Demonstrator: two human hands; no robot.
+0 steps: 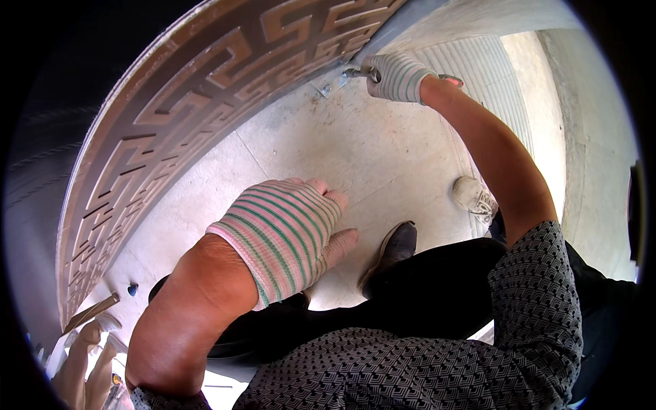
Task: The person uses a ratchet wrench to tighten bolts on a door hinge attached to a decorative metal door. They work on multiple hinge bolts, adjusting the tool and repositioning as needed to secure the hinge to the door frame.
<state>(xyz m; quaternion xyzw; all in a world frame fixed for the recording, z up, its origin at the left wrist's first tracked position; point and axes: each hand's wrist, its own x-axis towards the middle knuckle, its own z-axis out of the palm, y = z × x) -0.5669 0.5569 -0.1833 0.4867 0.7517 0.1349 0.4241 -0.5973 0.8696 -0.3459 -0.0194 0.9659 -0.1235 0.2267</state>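
In a striped pink, white and green knit glove, my left hand (287, 232) hovers over the pale floor with its palm down. Its fingers stretch forward, thumb apart, and I see nothing in it. Farther off at the upper right, my right hand (400, 76), gloved alike, is closed around a hand tool (451, 80). A metal end sticks out toward the panel and a red-and-black handle end shows behind the wrist; the glove hides the middle, so its exact kind is unclear. The metal end is near the foot of a large brown panel (195, 102) with raised angular patterns.
Small metal pieces (325, 89) lie by the panel's lower edge. A ribbed grey strip (471, 75) runs along the right. My dark shoe (396, 249) stands below, and a light laced shoe (474, 197) rests at right. A wooden strip (91, 312) is at lower left.
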